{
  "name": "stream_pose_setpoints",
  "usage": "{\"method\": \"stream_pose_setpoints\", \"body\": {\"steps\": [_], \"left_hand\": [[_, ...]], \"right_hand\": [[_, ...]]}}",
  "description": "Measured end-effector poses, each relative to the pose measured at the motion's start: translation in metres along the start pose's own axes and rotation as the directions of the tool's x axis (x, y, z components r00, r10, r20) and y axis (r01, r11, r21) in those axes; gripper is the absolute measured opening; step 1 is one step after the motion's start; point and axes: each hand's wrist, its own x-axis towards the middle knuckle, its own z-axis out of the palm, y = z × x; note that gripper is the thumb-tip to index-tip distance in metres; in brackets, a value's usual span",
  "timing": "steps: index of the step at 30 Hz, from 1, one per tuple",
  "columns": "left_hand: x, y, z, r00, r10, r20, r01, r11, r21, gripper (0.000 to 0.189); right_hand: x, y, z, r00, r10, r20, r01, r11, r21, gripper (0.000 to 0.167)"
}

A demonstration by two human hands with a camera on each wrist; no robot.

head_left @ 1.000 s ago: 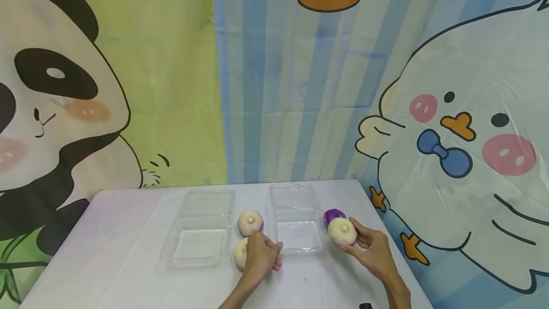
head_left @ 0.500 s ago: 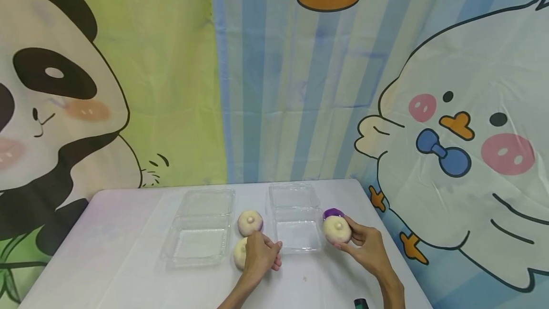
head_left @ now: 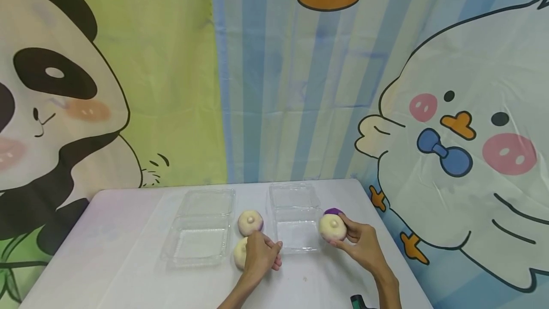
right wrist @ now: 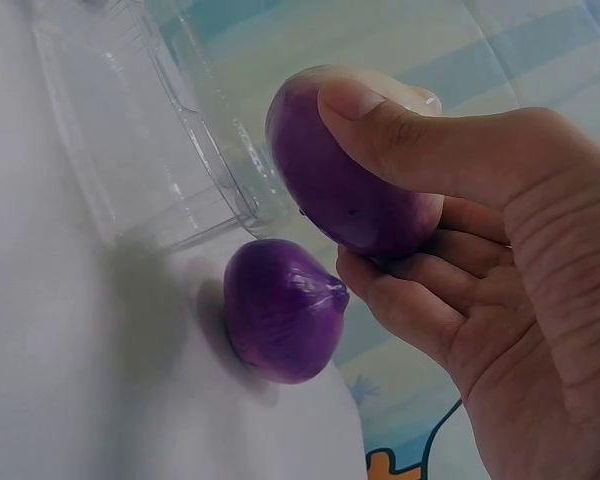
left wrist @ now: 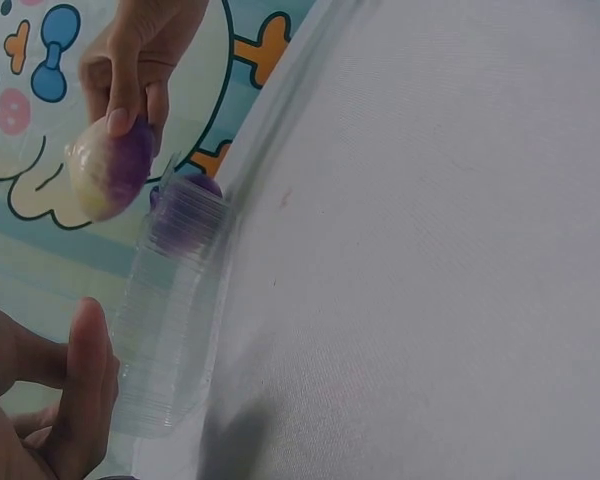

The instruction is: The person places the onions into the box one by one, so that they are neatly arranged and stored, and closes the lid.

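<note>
My right hand grips a round turnip-like vegetable between thumb and fingers, cream with a nub on one side and purple on the other. It is raised beside the right clear container. A purple onion-like vegetable with a pointed tip stands on the table just behind it, partly hidden in the head view. My left hand, fingers loosely bent and nothing in them, is by the near cream vegetable and covers part of it. Another cream vegetable sits just beyond that hand.
Two clear plastic clamshell containers lie with lids raised back: the left container and the right container. A dark green and black object shows at the bottom edge. Behind the white table hangs a cartoon curtain.
My right hand has carried the turnip-like vegetable slightly left toward the right container, covering more of the purple one. The left hand has stayed still.
</note>
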Motion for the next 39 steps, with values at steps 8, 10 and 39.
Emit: {"method": "stream_pose_setpoints", "body": {"steps": [8,10,39], "left_hand": [[0.000,0.001,0.001,1.000,-0.019,-0.013,0.019,1.000,0.004,0.020],[0.000,0.001,0.001,1.000,-0.017,-0.012,0.017,1.000,0.000,0.021],[0.003,0.001,0.000,1.000,-0.007,-0.003,0.007,1.000,-0.004,0.021]], "right_hand": [[0.001,0.000,0.002,1.000,0.001,0.014,-0.001,1.000,0.006,0.085],[0.002,0.000,0.003,1.000,0.003,0.021,-0.003,1.000,0.004,0.084],[0.010,0.000,0.024,0.992,0.067,0.102,-0.067,0.998,-0.008,0.085]]}}
